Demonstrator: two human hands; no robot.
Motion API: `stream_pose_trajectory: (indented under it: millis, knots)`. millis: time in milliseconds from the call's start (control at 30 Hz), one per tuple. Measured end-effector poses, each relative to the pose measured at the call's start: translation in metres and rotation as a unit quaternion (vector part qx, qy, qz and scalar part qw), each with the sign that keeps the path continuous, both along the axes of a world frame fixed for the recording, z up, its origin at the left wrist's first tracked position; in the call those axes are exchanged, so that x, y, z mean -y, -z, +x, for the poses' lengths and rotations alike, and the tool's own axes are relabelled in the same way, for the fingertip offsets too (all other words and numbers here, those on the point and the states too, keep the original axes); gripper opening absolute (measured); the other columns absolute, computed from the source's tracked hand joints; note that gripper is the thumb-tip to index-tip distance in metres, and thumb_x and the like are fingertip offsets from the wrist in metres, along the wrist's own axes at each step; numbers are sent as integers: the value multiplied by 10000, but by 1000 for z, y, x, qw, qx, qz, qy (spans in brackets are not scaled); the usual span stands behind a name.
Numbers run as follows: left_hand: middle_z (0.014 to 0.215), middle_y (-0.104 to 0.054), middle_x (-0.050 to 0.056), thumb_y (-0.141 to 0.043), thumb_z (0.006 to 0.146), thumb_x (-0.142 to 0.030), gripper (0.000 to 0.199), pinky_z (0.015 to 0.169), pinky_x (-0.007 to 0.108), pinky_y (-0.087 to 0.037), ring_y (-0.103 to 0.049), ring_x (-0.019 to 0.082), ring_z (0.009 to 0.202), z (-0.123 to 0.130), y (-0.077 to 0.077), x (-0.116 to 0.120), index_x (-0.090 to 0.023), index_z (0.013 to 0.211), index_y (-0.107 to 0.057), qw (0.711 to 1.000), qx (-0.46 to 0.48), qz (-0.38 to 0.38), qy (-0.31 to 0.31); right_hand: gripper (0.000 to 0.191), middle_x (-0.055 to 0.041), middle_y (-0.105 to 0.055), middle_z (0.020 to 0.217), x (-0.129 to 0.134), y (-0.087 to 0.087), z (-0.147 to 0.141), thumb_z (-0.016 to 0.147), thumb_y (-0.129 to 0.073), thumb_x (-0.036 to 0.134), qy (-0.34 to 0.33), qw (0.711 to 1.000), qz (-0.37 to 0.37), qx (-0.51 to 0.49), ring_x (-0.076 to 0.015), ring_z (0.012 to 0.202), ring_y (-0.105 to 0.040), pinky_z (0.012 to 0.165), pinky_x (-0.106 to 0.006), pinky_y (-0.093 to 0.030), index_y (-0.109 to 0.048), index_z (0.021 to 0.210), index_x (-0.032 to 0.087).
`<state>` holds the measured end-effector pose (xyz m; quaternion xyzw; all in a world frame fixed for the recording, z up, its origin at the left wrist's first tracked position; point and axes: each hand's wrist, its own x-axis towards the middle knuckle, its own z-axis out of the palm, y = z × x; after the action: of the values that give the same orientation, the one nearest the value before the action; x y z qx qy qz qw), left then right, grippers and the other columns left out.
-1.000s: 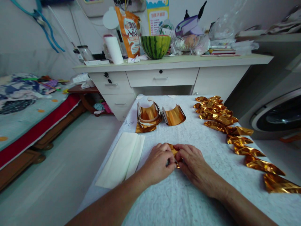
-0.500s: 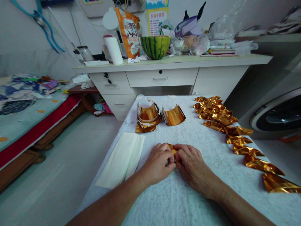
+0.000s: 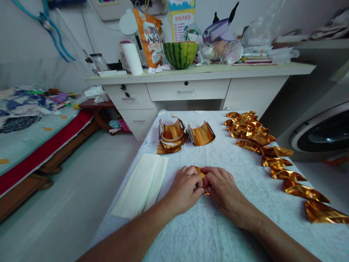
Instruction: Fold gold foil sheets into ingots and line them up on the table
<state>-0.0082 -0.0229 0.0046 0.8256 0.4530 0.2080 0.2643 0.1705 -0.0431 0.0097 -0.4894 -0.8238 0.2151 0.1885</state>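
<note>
Between my two hands, low over the table, is a piece of gold foil paper (image 3: 201, 172), mostly covered by the fingers. My left hand (image 3: 185, 189) pinches its left side, fingers curled. My right hand (image 3: 222, 191) grips its right side, thumb and fingertips close to the left ones. Beyond them lie a curled stack of gold foil sheets (image 3: 172, 133) and a smaller curved stack (image 3: 202, 134). Several folded gold foil pieces (image 3: 275, 151) run in a row down the right side. White paper sheets (image 3: 139, 185) lie left of my left hand.
A cloth-covered table (image 3: 174, 236) carries the work. Behind it stands a white desk (image 3: 188, 87) with a watermelon half (image 3: 180, 54), an orange bag (image 3: 151, 40) and a white roll (image 3: 132, 57). A bed (image 3: 40, 134) is at left, a washing machine (image 3: 321, 120) at right.
The fingers have shifted very slightly on the gold foil paper, and a bit more of its lower edge shows between the hands. Everything else stays in place.
</note>
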Motion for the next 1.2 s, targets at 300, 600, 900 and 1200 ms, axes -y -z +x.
stream_pose_trajectory:
  millis: [300,600,900,1200]
  knots:
    - [902,-553,-4,-661,782,-118,142,837,319,-385,-505,184,944,-1,1,1,-197,726,-557,1000,2,3,4,182,-79,-546,1290,1,0,-3,843,-484,81,0,1000,12,27,-262,1188,-445,999,-482,-357,-552,940,219]
    - [955,-556,-2,-582,771,-40,174,867,318,-386,-496,183,982,-1,0,0,-205,794,-532,1000,25,-6,-2,276,-80,-515,1312,3,0,-2,825,-473,57,-12,999,16,25,-252,1220,-411,1033,-468,-325,-535,1041,217]
    - [925,-552,5,-557,798,-51,155,852,324,-394,-510,187,963,-4,-2,0,-205,777,-556,999,30,-15,13,197,-87,-532,1300,5,-7,-6,892,-439,105,1,999,21,39,-262,1193,-434,1007,-482,-354,-551,1006,221]
    - [987,-557,8,-550,807,-46,166,885,335,-392,-507,189,1007,-7,-3,-2,-209,815,-580,999,27,-25,31,126,-83,-541,1280,5,1,-13,884,-498,162,33,998,32,52,-275,1167,-439,990,-485,-354,-561,977,220]
